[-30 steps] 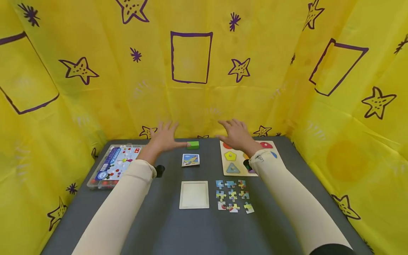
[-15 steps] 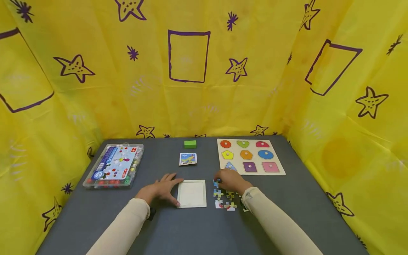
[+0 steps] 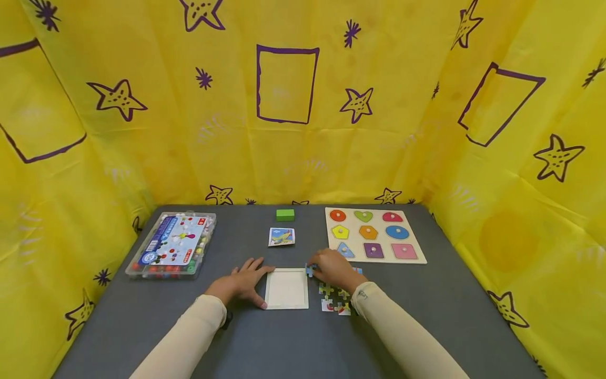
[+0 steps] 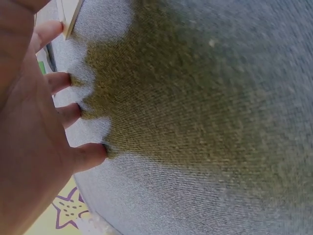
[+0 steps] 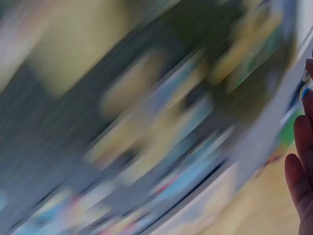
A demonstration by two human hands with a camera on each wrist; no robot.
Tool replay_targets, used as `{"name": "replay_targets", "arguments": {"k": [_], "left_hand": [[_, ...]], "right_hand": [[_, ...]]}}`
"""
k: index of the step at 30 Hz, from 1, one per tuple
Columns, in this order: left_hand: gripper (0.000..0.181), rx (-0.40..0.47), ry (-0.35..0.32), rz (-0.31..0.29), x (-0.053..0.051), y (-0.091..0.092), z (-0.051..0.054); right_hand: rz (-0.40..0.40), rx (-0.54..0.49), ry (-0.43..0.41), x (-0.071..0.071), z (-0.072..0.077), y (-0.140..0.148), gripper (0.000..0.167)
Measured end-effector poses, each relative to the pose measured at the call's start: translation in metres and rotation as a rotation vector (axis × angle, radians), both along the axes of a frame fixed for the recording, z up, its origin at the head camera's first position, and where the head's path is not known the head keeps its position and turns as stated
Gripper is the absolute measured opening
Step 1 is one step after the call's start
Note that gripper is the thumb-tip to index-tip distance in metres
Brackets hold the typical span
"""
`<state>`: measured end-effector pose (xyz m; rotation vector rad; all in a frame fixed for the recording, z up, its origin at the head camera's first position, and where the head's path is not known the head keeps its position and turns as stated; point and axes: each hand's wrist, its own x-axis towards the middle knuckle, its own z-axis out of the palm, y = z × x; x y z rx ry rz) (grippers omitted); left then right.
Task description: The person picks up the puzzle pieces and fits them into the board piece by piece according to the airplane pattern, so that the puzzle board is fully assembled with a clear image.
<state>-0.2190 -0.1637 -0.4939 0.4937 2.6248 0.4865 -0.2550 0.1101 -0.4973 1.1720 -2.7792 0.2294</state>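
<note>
My left hand lies spread at the left side of a pale square puzzle tray, thumb at its near corner and index finger at its far one. The left wrist view has the fingers apart, one against the tray's corner. My right hand pinches a blue jigsaw piece at the tray's far right corner. Below that hand, several loose jigsaw pieces lie on the table, partly covered by the hand and sleeve. The right wrist view is badly blurred.
A shape-peg board lies behind the right hand. Farther back are a small picture card and a green block. A clear box of coloured beads stands at the left. Yellow curtains enclose the grey table.
Both hands came down from above the table's far side. The left settled at the tray; the right reached the jigsaw pieces, picked one up and carried it left to the tray.
</note>
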Motion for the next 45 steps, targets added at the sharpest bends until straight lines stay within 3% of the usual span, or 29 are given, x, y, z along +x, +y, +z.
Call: {"name": "replay_targets", "arguments": {"k": [6,20,25,28,32,37,40,45], "left_hand": [[0.096,-0.021,0.036,-0.022,-0.008,0.006,0.003],[0.098,-0.054,0.0,-0.058,-0.009,0.014,0.002],[0.098,-0.059,-0.005,-0.044,-0.008,0.006,0.001],[0.099,-0.059,-0.008,-0.027,-0.005,-0.001,-0.002],[0.1,-0.046,-0.019,-0.017,-0.005,0.003,-0.007],[0.101,-0.044,-0.024,-0.027,-0.009,0.004,-0.003],[0.102,-0.055,-0.025,-0.034,-0.01,0.002,-0.002],[0.106,-0.063,-0.043,-0.028,-0.009,0.002,-0.001]], "right_hand": [[0.086,0.032,0.007,0.007,0.002,-0.043,0.018],[0.007,0.061,0.071,0.014,-0.016,-0.062,0.021],[0.002,0.086,0.079,0.015,-0.019,-0.072,0.022],[0.017,0.071,0.032,0.015,-0.017,-0.075,0.027],[-0.007,0.036,-0.035,0.007,-0.007,-0.045,0.03],[-0.166,0.053,-0.071,-0.005,0.005,0.019,0.022],[-0.225,0.07,-0.132,-0.007,0.005,0.049,0.023],[-0.232,0.062,-0.199,-0.007,-0.001,0.071,0.025]]}}
